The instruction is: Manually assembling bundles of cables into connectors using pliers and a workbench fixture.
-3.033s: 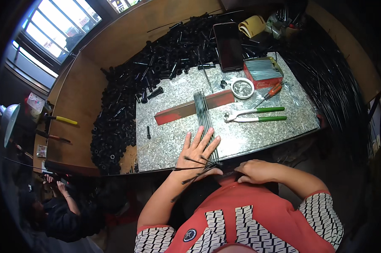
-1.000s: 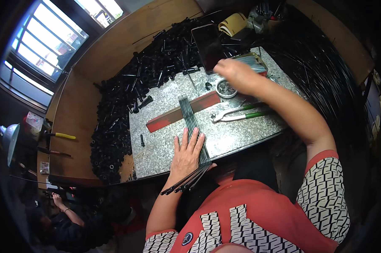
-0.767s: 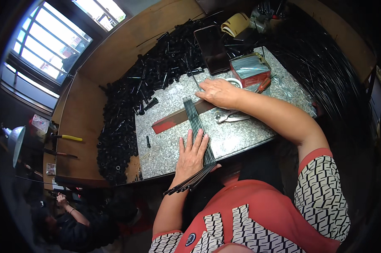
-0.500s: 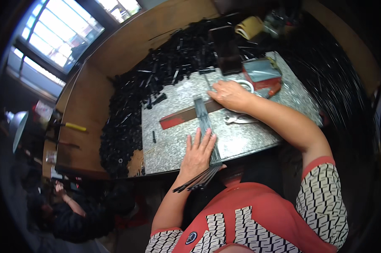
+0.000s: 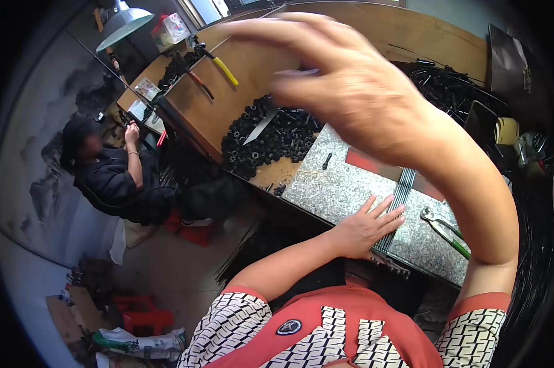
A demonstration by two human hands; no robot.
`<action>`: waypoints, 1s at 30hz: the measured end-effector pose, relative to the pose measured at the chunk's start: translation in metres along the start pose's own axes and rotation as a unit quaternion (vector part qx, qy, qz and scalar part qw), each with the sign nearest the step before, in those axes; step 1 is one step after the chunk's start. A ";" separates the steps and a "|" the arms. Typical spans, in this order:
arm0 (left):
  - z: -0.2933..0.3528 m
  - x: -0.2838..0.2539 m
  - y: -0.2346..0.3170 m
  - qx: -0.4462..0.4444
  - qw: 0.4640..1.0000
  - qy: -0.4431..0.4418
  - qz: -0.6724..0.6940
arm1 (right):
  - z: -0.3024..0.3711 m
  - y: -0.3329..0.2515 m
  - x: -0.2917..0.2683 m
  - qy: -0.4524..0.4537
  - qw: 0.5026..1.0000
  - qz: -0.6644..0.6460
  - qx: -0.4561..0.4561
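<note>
Right hand has lifted, grip spread; left hand, splayed, seemingly steadies rods on the table, calling for firm pressure.

Speckled grey rectangular slab, right of centre: stone-like, smooth, lightly glossy. Bundle of thin dark metal rods across it: smooth, dull sheen. Green-handled metal pincers, right: bare metal head, glossy handle covering. Brown wooden panel, upper centre: flat, satin. Red patterned shirt, lower edge: matt cloth.
</note>
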State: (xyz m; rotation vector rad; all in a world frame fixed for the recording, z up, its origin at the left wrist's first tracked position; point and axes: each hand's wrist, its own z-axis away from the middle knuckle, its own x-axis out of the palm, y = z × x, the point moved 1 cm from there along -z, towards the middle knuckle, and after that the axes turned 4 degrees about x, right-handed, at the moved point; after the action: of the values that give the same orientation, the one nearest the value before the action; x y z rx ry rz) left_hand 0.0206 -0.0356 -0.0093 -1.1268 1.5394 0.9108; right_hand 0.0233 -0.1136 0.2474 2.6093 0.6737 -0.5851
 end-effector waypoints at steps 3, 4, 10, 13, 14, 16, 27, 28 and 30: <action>-0.003 -0.001 -0.002 0.005 1.000 -0.007 0.016 | -0.037 -0.023 0.020 0.105 0.986 -0.107 -0.076; -0.003 0.000 0.000 -0.009 0.998 0.017 0.058 | -0.042 -0.030 0.018 0.082 0.988 -0.096 -0.086; 0.002 0.005 0.000 -0.072 0.963 -0.080 0.248 | -0.047 -0.047 0.012 0.039 0.994 -0.070 -0.074; -0.006 0.000 -0.006 -0.106 0.943 -0.068 0.308 | -0.038 -0.051 0.021 0.087 0.995 -0.013 -0.057; -0.007 -0.004 -0.006 -0.125 0.931 -0.064 0.337 | -0.040 -0.057 0.015 0.064 0.995 -0.035 -0.067; -0.011 -0.012 -0.004 -0.160 0.904 -0.055 0.392 | -0.049 -0.073 0.006 0.100 0.985 -0.085 -0.108; -0.022 -0.006 -0.015 -0.137 0.922 -0.087 0.352 | -0.066 -0.104 0.004 0.145 0.982 -0.065 -0.101; -0.023 -0.005 -0.016 -0.136 0.925 -0.087 0.344 | -0.064 -0.101 0.004 0.134 0.980 -0.079 -0.123; -0.022 -0.018 -0.013 -0.130 0.929 -0.097 0.333 | -0.063 -0.098 0.007 0.139 0.976 -0.077 -0.147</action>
State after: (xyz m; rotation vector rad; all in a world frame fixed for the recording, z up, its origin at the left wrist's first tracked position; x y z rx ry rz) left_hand 0.0285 -0.0558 0.0127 -0.6464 1.6911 1.6714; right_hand -0.0045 -0.0024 0.2725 2.3933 0.9757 -0.1445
